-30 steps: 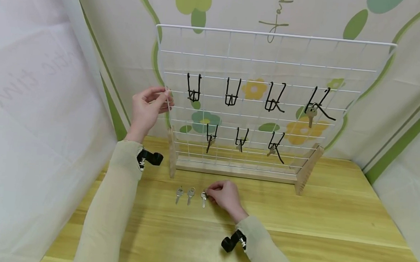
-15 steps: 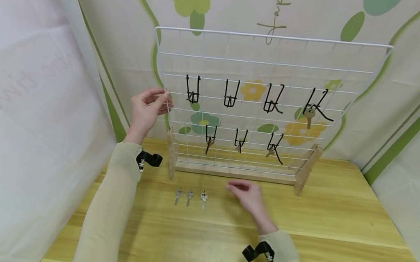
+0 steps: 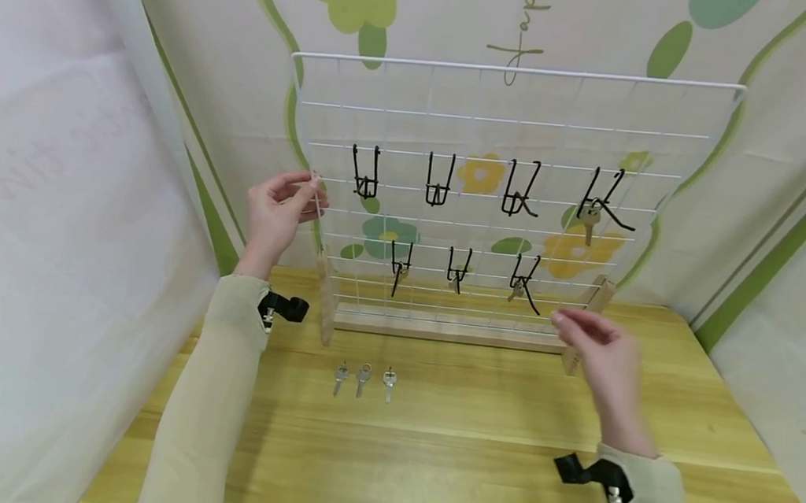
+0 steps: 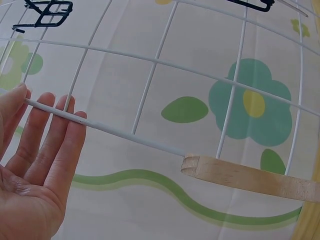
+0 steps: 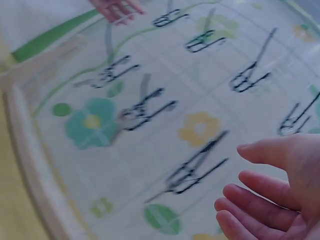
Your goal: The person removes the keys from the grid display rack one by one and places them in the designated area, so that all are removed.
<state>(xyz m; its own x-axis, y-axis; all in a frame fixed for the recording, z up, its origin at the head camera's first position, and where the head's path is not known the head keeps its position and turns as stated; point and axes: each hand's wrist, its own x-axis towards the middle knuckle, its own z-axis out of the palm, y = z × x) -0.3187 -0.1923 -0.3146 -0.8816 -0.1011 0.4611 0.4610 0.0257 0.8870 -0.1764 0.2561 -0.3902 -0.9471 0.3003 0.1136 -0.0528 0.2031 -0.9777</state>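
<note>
A white wire grid rack (image 3: pixel 520 71) stands on wooden feet. My left hand (image 3: pixel 278 214) pinches its left side bar between thumb and fingers; the left wrist view shows the fingertips (image 4: pixel 70 112) against that bar. Several black hooks (image 3: pixel 439 179) hang in two rows on the grid. One silver key (image 3: pixel 589 225) dangles from the upper right hook, and keys appear on the lower hooks too. Three keys (image 3: pixel 363 380) lie in a row on the table. My right hand (image 3: pixel 597 350) is in the air before the rack's right foot, fingers loosely bent, holding nothing.
The wooden table (image 3: pixel 428 474) carries the rack near its back edge. Behind it hangs a floral cloth (image 3: pixel 598 30), and white cloth (image 3: pixel 57 216) walls off the left side. A wooden foot (image 4: pixel 250 177) supports the rack's left end.
My right hand has let go of the rightmost table key and moved right and slightly up to the rack's right foot. The left hand stays on the side bar.
</note>
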